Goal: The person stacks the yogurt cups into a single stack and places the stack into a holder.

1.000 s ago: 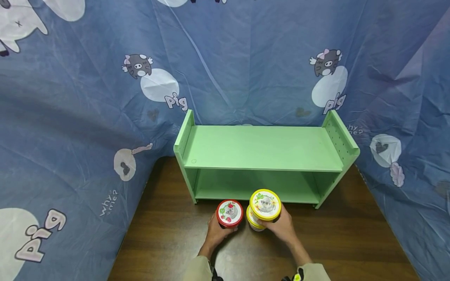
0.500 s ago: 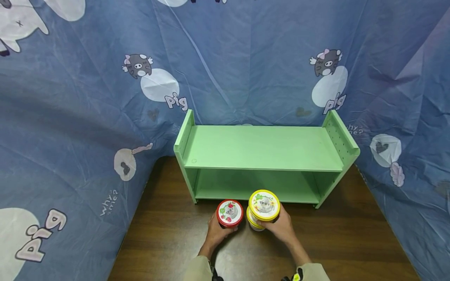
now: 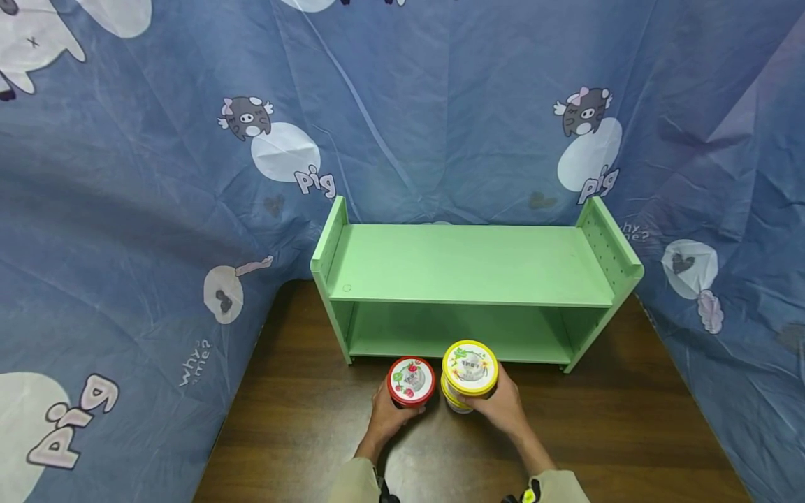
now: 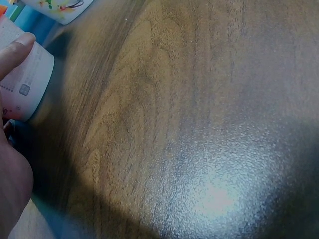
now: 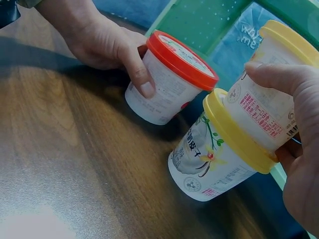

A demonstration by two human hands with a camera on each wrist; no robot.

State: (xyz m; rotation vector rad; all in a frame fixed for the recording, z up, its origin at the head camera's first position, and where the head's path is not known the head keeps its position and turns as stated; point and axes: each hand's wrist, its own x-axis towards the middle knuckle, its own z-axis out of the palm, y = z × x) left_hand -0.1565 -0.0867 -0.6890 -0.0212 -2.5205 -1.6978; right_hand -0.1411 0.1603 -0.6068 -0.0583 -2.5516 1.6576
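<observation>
My left hand (image 3: 385,419) grips a paper ice cream tub with a red lid (image 3: 411,381), upright on the wooden table. In the right wrist view, the thumb of that hand lies along the white side of the red-lidded tub (image 5: 167,82). To its right stands a yellow-lidded tub (image 5: 209,157), printed with a flower. My right hand (image 3: 503,409) holds another yellow-lidded tub (image 3: 469,368) directly over it, base at the lower lid; whether its full weight rests there I cannot tell. The left wrist view catches only part of the left hand (image 4: 15,179) and its tub (image 4: 32,82).
Just behind the tubs stands a green two-level shelf (image 3: 468,265) with raised side panels. A brown wooden table (image 3: 302,433) spreads around it. Blue cloth with pig prints (image 3: 440,126) hangs at the back and both sides.
My right hand has shifted slightly left with the upper yellow-lidded tub, which now lines up more closely over the lower one. The left hand and red-lidded tub have stayed put.
</observation>
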